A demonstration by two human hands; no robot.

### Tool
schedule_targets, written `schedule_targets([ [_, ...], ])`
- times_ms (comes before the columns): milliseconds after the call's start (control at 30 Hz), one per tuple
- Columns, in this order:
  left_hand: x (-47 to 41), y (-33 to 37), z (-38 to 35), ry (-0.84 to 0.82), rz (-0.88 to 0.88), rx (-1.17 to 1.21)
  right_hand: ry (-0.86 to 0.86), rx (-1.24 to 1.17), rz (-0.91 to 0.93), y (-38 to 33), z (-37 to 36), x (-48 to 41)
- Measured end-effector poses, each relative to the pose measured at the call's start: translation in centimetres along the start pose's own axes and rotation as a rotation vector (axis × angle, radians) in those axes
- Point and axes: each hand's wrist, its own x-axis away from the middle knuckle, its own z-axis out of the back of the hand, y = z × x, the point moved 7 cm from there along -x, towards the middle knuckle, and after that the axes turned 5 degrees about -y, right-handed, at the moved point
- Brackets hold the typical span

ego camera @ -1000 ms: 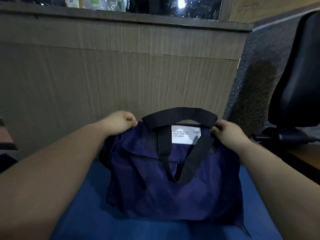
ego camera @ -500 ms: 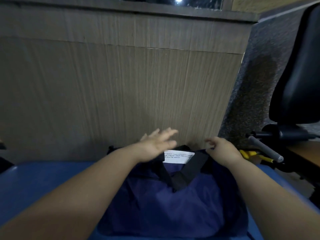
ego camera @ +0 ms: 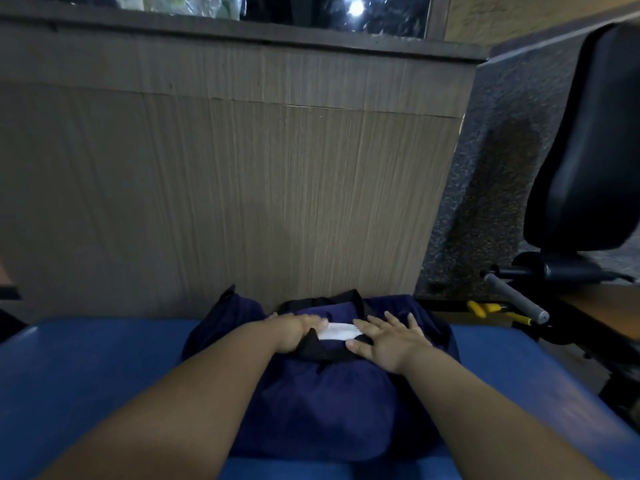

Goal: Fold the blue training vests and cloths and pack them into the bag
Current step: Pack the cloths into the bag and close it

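Note:
A dark navy bag [ego camera: 322, 403] lies on the blue padded surface [ego camera: 86, 375], its black straps [ego camera: 322, 348] folded flat across its top. A white label [ego camera: 337, 331] shows between my hands. My left hand [ego camera: 294, 330] rests palm down on the bag's top left, over the strap. My right hand [ego camera: 388, 339] lies flat on the top right with its fingers spread and straight. No vests or cloths are visible outside the bag.
A wood-grain panel [ego camera: 242, 185] rises straight behind the bag. A black office chair [ego camera: 585, 150] stands at the right, with a grey lever [ego camera: 516, 299] and yellow-handled tools [ego camera: 491, 310] below it. A wooden desk edge [ego camera: 606, 306] sits far right.
Both hands let go of the bag's top edge, lifted with fingers spread, and now lie flat on the bag. The straps went from raised to flattened. The bag now sits lower on the pad.

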Motion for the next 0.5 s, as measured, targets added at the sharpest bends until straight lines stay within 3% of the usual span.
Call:
schedule_targets([
  [67, 2.0, 1.5, 1.9, 0.110, -0.061, 0.246, 0.018, 0.050, -0.069, 0.3, 0.8, 0.7],
  [133, 3.6, 3.8, 3.0, 0.191, -0.161, 0.314, 0.078, 0.061, -0.140, 1.0, 1.6, 1.7],
  [333, 3.4, 8.7, -1.8, 0.153, -0.184, -0.216, 0.054, -0.092, -0.224, 3.9, 0.9, 3.7],
  [500, -0.5, 9.3, -3.6, 0.189, -0.225, -0.280, 0.084, -0.129, -0.154, 4.6, -0.1, 1.9],
])
